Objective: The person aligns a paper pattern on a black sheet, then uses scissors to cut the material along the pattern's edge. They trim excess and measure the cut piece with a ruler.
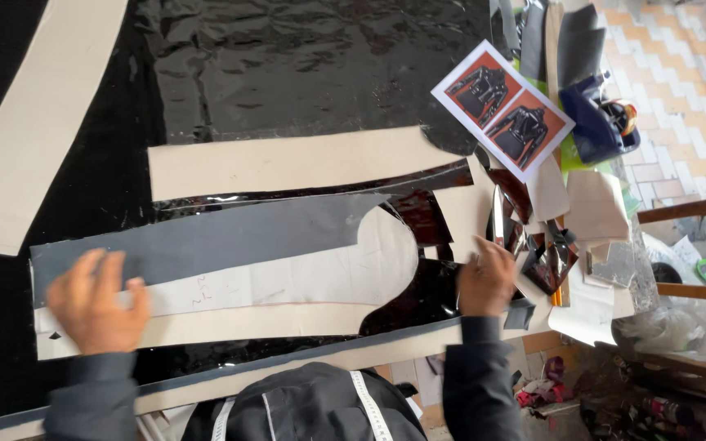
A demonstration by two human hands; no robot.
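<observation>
A cream paper pattern piece (288,282) with a curved end lies on glossy black material (304,57) on the table. A grey strip (206,237) lies over its upper edge. My left hand (96,304) presses flat on the pattern's left end, fingers apart. My right hand (486,279) rests at the pattern's right end, on the edge of the black material; whether it grips anything is hidden. Another cream pattern strip (288,162) lies above.
A long cream strip (42,114) lies at the far left. A sheet with two pictures of black jackets (502,110) sits at the upper right, beside scraps of paper and fabric (590,122). A measuring tape (369,404) hangs around my neck. The tiled floor (680,90) shows right.
</observation>
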